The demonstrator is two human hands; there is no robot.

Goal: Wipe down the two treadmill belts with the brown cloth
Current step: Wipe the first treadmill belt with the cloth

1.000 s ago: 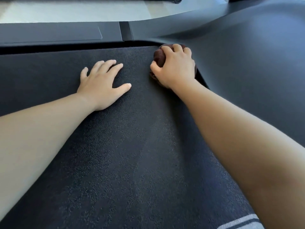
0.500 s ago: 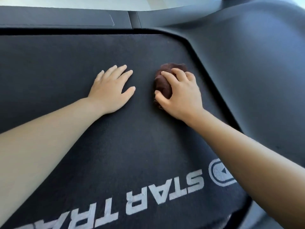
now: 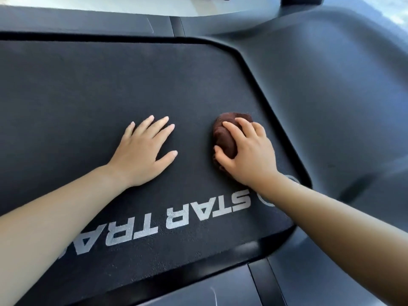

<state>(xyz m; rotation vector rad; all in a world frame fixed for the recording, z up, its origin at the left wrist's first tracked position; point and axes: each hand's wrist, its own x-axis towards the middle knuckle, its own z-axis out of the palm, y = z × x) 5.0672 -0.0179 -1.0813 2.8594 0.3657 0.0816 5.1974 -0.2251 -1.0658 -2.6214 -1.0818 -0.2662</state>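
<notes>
A black treadmill belt (image 3: 88, 91) with silver lettering fills most of the head view. The brown cloth (image 3: 225, 135) is bunched into a ball on the belt, right of centre. My right hand (image 3: 247, 151) grips it from above, fingers curled over the top and thumb at its near side. My left hand (image 3: 144, 151) lies flat on the belt to the left of the cloth, fingers straight and spread, holding nothing.
A grey plastic motor cover (image 3: 331, 96) curves along the belt's right side. Dark side rails run along the far edge (image 3: 88, 25) and the near edge (image 3: 220, 290). A pale floor strip (image 3: 132, 3) shows at the top.
My right hand has dragged the cloth from the belt's far right corner back towards me. The left hand stayed flat on the belt, and the lettering has come into view.
</notes>
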